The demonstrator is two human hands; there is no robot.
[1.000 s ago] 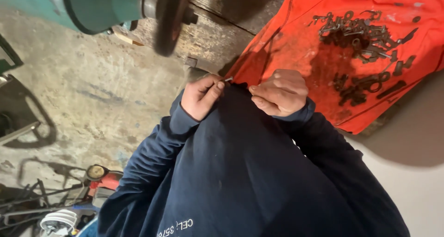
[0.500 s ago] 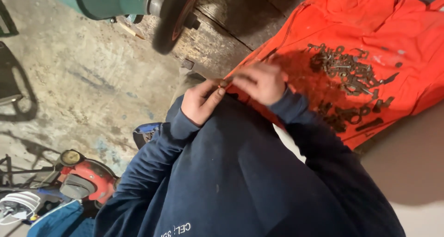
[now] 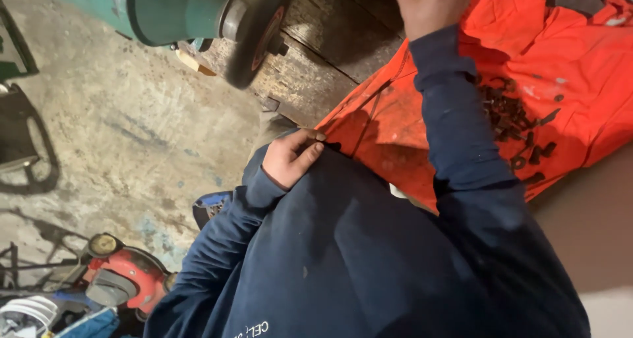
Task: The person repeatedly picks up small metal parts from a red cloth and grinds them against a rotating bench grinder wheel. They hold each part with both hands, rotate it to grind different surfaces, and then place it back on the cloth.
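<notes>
Left hand pinches, right hand reaches up over the orange cloth.

Left hand (image 3: 293, 159), fingers pressed together, nips the edge of the crumpled orange fabric sheet (image 3: 567, 68) at the lap: probably soft, light, best gripped by its hem. Right hand (image 3: 428, 5), loosely spread, holds nothing visible; small dark metal parts (image 3: 511, 117) lie loose.

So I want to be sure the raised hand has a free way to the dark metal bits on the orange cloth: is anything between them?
Nothing visible blocks it. The right hand is raised above the orange cloth; the pile of dark metal bits lies open beside its blue sleeve. The left hand rests at the cloth's near edge, apart.
</notes>
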